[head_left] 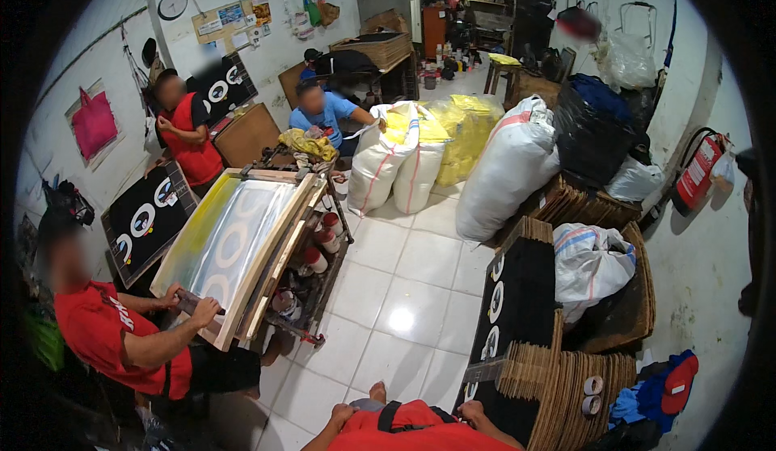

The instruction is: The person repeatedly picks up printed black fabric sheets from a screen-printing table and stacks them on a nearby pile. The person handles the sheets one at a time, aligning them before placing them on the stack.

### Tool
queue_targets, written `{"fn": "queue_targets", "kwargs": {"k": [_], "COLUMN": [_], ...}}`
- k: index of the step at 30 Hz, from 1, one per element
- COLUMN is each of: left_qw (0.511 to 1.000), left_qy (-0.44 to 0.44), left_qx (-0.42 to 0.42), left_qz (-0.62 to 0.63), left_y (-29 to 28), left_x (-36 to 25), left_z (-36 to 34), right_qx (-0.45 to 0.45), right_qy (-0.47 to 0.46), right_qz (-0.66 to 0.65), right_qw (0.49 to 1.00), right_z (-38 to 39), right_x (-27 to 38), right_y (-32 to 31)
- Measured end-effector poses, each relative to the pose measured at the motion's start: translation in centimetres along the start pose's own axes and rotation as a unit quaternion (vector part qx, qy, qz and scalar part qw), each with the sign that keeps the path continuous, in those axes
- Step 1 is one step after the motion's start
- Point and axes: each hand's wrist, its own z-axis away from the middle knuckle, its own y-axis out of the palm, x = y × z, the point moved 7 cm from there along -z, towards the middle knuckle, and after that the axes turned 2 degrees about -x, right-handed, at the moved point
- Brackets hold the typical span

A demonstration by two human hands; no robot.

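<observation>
My left hand point(343, 414) is low at the front of my red shirt, its fingers curled closed. My right hand point(470, 410) is also curled closed at the shirt's other side, close to the lower end of a black panel point(520, 309) printed with white rings. Whatever either hand may hold is hidden. A black strap point(390, 415) crosses the shirt between them. The panel leans on a stack of brown boards point(578, 390) to my right. Two tape rolls point(592, 394) sit on that stack.
At left, a person in red holds a squeegee point(198, 306) over a wooden screen frame point(230, 245) on a rack. Other people stand or crouch beyond. White sacks point(384, 172) with yellow material, a full white sack point(509, 168) and a fire extinguisher point(699, 174) stand around the tiled floor point(396, 305).
</observation>
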Motion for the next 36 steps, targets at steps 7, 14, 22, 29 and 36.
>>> {"fn": "queue_targets", "kwargs": {"k": [7, 14, 22, 29, 36], "left_qw": [0.999, 0.992, 0.989, 0.968, 0.988], "left_qy": [-0.043, -0.098, -0.098, -0.131, -0.125], "left_qx": [-0.023, -0.037, -0.052, -0.073, -0.005], "left_qz": [0.002, 0.077, 0.102, 0.203, 0.086], "left_y": [-0.9, -1.0, -2.5, -5.1, -8.5], "left_x": [-0.9, -0.4, -0.7, 3.0, 4.2], "left_z": [1.4, 2.1, 2.3, 1.5, -1.0], "right_qx": [-0.017, -0.016, -0.026, 0.013, 0.021], "right_qy": [0.084, 0.097, 0.035, -0.036, -0.279], "right_qz": [-0.103, -0.178, -0.162, 0.016, 0.479], "right_qw": [0.991, 0.979, 0.986, 0.999, 0.832], "right_z": [5.8, 9.8, 7.8, 5.1, 2.9], "right_x": [4.9, 10.4, 11.7, 13.1, 19.1], "right_y": [-3.7, -6.3, -6.0, -4.8, -2.1]}}
